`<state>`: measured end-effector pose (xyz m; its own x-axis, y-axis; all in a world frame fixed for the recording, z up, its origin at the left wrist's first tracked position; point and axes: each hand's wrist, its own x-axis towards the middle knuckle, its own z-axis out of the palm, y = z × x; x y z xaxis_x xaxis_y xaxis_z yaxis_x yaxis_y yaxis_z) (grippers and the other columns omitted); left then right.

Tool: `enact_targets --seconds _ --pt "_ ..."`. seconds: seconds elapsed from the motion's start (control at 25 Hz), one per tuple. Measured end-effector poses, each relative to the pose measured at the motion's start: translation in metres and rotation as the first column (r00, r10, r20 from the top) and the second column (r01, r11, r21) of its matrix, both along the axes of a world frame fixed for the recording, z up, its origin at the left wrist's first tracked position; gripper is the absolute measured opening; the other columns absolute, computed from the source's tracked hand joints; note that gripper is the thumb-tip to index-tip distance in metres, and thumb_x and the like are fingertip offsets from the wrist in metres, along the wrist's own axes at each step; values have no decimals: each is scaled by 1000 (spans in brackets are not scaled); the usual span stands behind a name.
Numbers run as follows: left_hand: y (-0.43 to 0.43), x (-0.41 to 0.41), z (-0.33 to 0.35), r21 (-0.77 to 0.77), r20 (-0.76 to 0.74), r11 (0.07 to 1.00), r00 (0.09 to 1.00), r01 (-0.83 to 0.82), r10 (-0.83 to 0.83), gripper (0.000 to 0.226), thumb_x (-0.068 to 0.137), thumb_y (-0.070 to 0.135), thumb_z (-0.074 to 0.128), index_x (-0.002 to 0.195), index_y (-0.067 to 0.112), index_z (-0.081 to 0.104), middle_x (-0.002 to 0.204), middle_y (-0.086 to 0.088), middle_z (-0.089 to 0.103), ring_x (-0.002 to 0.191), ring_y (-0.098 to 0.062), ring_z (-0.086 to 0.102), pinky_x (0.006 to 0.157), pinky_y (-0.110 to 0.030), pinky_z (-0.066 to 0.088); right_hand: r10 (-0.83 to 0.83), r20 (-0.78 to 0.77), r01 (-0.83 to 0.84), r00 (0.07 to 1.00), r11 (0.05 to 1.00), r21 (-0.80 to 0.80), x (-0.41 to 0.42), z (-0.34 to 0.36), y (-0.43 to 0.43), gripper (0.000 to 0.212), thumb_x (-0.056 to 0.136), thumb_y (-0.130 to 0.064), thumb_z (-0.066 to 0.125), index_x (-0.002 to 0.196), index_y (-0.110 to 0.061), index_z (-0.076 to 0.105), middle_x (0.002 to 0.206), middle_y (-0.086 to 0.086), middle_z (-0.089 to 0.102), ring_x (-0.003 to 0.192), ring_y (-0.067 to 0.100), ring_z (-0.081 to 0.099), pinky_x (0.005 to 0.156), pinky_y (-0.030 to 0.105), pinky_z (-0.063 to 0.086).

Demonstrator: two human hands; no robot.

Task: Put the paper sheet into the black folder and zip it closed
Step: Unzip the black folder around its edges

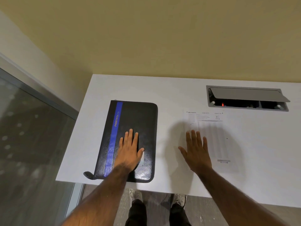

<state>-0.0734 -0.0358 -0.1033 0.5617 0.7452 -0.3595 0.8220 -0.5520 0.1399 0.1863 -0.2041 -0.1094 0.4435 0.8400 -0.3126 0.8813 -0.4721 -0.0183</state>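
A black folder [141, 124] with a blue stripe lies closed on the left part of the white table [171, 92]. Its zipper pull [87, 174] sticks out at the near left corner. My left hand [130, 150] rests flat on the folder's near half, fingers spread, gripping nothing. A printed paper sheet [216, 137] lies flat on the table to the right of the folder. My right hand [196, 152] is spread over the sheet's left edge; whether it touches the paper I cannot tell.
A grey cable box [247, 98] with its lid tilted up is set into the table at the back right. A beige wall rises behind the table. A glass panel [24, 128] stands at the left. My shoes show below the table's near edge.
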Motion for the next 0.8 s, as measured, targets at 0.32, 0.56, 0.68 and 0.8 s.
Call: enact_targets --seconds 0.32,0.56,0.68,0.8 --pt "13 -23 -10 17 -12 1000 1000 0 0 72 103 59 17 160 26 -11 168 -5 -19 156 -25 -17 127 -47 -6 16 -18 -16 1000 1000 19 -4 -11 -5 82 98 -66 17 157 -19 -14 165 10 -23 152 29 -20 122 49 -13" --pt "64 -36 3 32 24 998 998 -59 59 71 102 58 15 162 24 -5 170 -8 -12 157 -27 -12 128 -48 0 112 6 -112 994 991 75 -25 -7 76 81 95 -70 11 159 -23 -4 167 7 -11 153 29 -11 123 50 -7" --pt "89 -38 9 7 29 998 998 -61 61 76 97 62 5 161 23 -8 169 -7 -15 157 -27 -13 128 -47 2 156 -25 -153 987 984 94 -39 -5 121 78 96 -70 11 159 -25 -3 168 7 -7 153 28 -10 122 48 -7" --pt "113 -37 12 -34 55 997 995 -75 77 77 98 61 10 162 22 -7 170 -7 -14 157 -27 -11 129 -46 5 184 -33 -179 982 976 122 -48 -2 162 69 100 -62 15 158 -25 8 168 8 5 155 30 2 124 51 1"
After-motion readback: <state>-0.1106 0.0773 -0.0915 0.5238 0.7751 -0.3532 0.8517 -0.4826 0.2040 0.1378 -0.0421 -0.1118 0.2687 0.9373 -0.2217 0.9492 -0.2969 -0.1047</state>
